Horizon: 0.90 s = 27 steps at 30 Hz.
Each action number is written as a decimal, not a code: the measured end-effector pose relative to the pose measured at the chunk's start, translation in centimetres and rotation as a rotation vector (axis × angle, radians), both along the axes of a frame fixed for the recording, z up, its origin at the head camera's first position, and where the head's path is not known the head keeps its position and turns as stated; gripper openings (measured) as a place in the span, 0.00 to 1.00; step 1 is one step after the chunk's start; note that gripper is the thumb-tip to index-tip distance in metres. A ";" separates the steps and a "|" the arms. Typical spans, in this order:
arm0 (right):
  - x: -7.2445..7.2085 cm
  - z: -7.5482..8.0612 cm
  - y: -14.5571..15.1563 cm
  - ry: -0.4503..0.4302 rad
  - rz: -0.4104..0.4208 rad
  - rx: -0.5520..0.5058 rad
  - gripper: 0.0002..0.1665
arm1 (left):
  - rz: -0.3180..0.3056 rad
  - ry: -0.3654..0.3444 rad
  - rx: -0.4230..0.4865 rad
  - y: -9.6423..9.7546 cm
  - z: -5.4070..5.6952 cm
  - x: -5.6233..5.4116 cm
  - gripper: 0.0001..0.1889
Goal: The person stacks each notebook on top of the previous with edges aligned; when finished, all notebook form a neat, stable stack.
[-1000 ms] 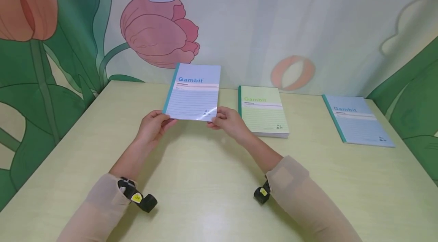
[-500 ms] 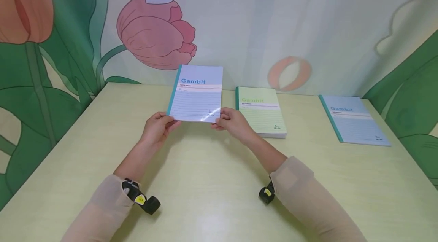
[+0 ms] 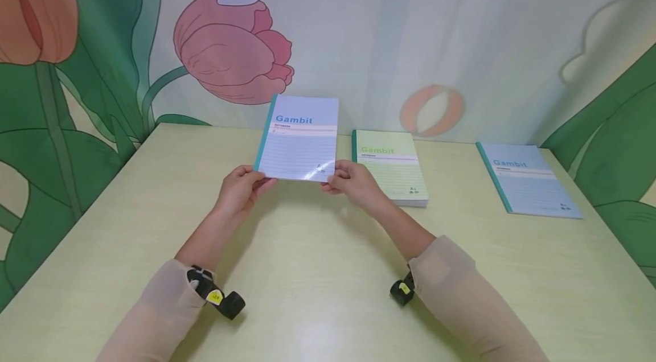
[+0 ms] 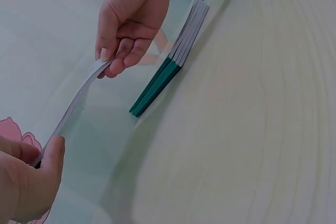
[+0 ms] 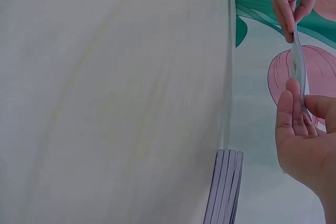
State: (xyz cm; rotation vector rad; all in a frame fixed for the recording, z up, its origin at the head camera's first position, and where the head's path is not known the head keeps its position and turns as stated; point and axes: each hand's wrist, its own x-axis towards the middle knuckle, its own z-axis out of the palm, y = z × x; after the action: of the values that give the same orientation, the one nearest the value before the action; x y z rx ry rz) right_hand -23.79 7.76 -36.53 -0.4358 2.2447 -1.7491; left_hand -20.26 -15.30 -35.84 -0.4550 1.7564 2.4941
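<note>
A blue Gambit notebook (image 3: 299, 140) with a teal spine is held up above the table, cover facing me. My left hand (image 3: 241, 190) pinches its lower left corner, thumb on the cover and fingers beneath. At the lower right corner my right hand (image 3: 356, 184) pinches it the same way. Both wrist views show the notebook edge-on and clear of the table, slightly bent in the left wrist view. Just right of it lies a stack of notebooks (image 3: 392, 165) with a green cover on top, partly hidden by my right hand.
Another blue notebook (image 3: 530, 180) lies flat at the table's right side. The pale wooden table (image 3: 318, 282) ends at a printed curtain (image 3: 369, 37) with flowers and leaves. In the right wrist view the stack's page edges (image 5: 223, 187) show several notebooks piled together.
The held notebook and both hands have shifted slightly to the right, towards the green-topped stack. The grip of both hands stays the same, and the other notebooks lie where they were.
</note>
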 end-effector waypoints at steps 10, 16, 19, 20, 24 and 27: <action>0.2 0.2 0.9 0.006 -0.010 -0.009 0.17 | -0.002 0.001 0.013 0.9 0.3 -0.3 0.08; 0.0 0.0 1.5 -0.002 -0.015 -0.022 0.17 | -0.007 0.003 0.018 1.4 0.4 -0.5 0.07; 0.1 0.1 1.8 -0.003 -0.022 -0.026 0.18 | -0.007 0.003 0.020 1.7 0.5 -0.6 0.07; 0.1 0.2 1.9 -0.002 -0.025 -0.027 0.17 | -0.008 0.005 0.018 1.8 0.5 -0.7 0.06; 0.1 0.3 2.3 0.003 -0.031 -0.032 0.17 | -0.009 0.008 0.013 2.2 0.5 -0.8 0.06; 0.1 0.3 2.6 0.006 -0.033 -0.035 0.18 | -0.013 0.011 0.013 2.5 0.6 -0.8 0.06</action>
State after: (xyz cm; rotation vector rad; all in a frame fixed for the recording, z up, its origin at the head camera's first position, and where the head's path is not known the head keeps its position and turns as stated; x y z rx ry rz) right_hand -23.72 10.35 -36.24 -0.4134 2.2413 -1.8078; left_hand -21.10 -12.84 -35.25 -0.4287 1.7405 2.5021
